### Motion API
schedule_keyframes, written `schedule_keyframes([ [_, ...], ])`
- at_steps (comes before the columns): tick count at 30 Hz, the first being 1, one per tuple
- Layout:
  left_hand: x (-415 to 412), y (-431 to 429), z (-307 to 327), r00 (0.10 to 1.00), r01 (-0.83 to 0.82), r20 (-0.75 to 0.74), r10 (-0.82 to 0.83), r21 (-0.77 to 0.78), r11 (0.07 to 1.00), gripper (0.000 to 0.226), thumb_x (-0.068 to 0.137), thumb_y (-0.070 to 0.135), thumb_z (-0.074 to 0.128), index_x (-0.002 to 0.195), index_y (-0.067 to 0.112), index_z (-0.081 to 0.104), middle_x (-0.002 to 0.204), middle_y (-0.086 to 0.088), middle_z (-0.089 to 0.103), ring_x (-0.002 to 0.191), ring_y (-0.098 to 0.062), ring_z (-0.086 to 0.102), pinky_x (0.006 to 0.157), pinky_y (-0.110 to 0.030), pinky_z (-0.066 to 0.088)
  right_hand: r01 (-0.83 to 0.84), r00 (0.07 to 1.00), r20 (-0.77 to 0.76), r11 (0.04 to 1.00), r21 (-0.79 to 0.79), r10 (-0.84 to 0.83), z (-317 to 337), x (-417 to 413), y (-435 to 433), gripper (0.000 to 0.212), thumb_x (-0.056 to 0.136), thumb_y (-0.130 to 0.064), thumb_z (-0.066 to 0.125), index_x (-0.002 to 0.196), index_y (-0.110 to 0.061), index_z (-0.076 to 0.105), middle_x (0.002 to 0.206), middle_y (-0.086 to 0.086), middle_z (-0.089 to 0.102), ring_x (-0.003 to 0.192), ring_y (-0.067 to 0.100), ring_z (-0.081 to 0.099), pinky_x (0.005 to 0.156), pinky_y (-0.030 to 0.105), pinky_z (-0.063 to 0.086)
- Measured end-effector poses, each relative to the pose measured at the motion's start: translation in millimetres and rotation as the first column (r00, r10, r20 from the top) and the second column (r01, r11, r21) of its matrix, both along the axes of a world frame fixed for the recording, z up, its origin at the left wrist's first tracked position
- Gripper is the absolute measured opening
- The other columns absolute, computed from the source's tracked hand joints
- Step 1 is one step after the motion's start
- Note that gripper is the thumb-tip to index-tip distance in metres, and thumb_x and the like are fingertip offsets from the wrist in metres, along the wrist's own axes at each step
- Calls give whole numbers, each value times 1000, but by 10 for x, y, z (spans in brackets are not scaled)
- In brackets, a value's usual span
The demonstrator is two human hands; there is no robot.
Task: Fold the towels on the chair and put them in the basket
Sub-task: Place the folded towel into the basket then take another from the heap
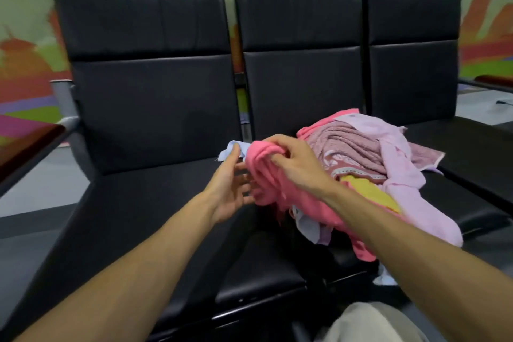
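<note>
A heap of towels lies on the middle black chair seat (277,272): a dusty rose towel (347,144), a pale pink towel (399,175), a yellow cloth (369,191) and a pale blue cloth (233,148). My right hand (297,161) grips a bunched bright pink towel (263,172) and holds it up at the heap's left edge. My left hand (233,186) reaches in from the left with straight fingers spread, touching the hanging pink towel and the blue cloth. No basket is in view.
Three black padded chairs stand in a row against a painted wall; the left seat (144,216) is bare. A dark red armrest (25,144) juts in at the left. A knee in beige trousers (369,325) shows at the bottom.
</note>
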State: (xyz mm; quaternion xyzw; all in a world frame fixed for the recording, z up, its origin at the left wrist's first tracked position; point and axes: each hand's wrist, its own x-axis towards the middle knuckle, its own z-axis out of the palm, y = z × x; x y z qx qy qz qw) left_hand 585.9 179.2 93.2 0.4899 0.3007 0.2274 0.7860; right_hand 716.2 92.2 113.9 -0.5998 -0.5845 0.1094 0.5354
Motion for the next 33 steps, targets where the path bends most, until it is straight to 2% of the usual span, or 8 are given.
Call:
schedule_keyframes([
  [5,-615,67,-95,966,-251,69,248,29,968,19,88,6,61,105,3,70,92,-18,71,70,-20,70,54,-26,55,-127,987,76,976,-177,142,-202,-585,212,19,85,-3,56,96,-9,71,85,2,68,81,7,58,76,25,45],
  [9,-1179,382,-280,888,-458,83,452,77,886,18,92,1,57,104,10,68,96,-11,72,77,-18,69,56,-25,56,-295,956,-71,923,-248,286,-314,-821,374,25,82,7,68,104,-3,67,96,7,70,84,3,64,81,17,51],
  [13,-1682,707,-530,785,-608,25,619,220,763,17,90,4,60,94,17,70,99,-7,71,88,-17,67,71,-27,55,-218,976,-73,888,-405,206,-578,-786,583,16,86,-1,67,95,-14,68,82,3,69,74,15,66,69,29,55],
  [18,-1980,898,-921,774,-324,-255,580,628,708,28,89,4,59,103,27,68,113,2,66,99,-10,60,90,-27,49,23,922,335,835,-549,195,-1035,-682,657,20,83,-20,73,102,-17,70,96,-2,72,85,9,65,87,23,49],
  [23,-2027,890,-940,559,129,-355,750,930,344,30,89,35,63,119,33,63,117,0,34,112,-22,35,101,-34,29,68,799,511,797,-600,317,-1146,-841,843,39,86,-39,68,115,-13,62,106,4,65,98,21,59,91,34,44],
  [26,-2043,841,-886,623,320,-437,649,899,298,45,77,61,64,114,37,60,108,7,33,101,-13,31,96,-34,32,53,826,459,765,-642,328,-1156,-953,947,49,84,-47,68,122,-17,57,107,0,62,100,20,57,90,32,45],
  [29,-2114,896,-929,503,572,-686,526,720,393,49,75,58,68,116,34,56,111,5,46,105,-18,45,89,-36,45,26,809,419,687,-726,412,-1077,-1026,970,28,88,-42,65,90,-15,61,80,-2,57,78,18,52,71,32,41],
  [33,-2109,1041,-968,600,310,-483,638,875,372,5,87,21,57,88,21,62,81,4,62,78,-21,59,69,-34,47,-218,966,-47,708,-672,253,-988,-979,922,28,97,-36,54,90,-10,60,84,-6,61,77,11,57,77,30,48],
])
